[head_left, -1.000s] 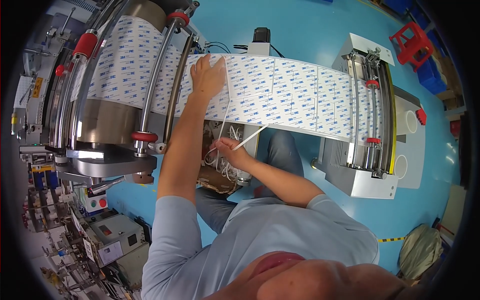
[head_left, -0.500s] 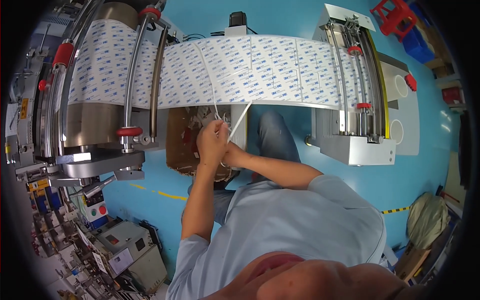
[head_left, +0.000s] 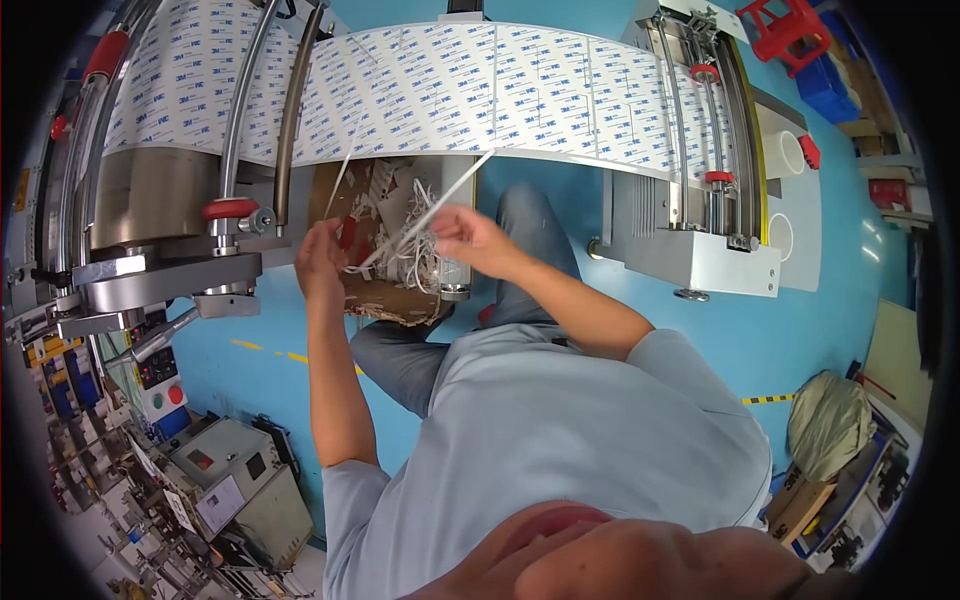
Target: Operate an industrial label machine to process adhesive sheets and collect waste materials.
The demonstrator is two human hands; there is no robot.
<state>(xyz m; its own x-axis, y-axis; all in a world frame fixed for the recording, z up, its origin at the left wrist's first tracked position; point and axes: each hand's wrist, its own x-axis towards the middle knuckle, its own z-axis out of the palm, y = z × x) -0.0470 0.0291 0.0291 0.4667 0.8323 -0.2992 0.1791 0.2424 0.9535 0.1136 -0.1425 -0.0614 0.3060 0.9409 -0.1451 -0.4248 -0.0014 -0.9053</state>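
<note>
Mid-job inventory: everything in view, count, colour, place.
printed sheet: 1, white and blue, across top
cardboard box: 1, brown, below sheet
narrow strip: 1, white, over box's left
wider strip: 1, white, slanting over box
tangled strips: several, white, inside box
large roller: 1, metallic, left
roller unit: 1, silver, right
stool: 1, red, upper right
bin: 1, blue, beside stool
tubes: 2, white, right
control cabinet: 1, grey, lower left
crumpled cover: 1, olive, lower right
floor: 1, blue, beneath
small machinery: many, mixed, far left
shirt: 1, grey-blue, bottom
left hand: 1, bare, on narrow strip
right hand: 1, bare, by wider strip
</note>
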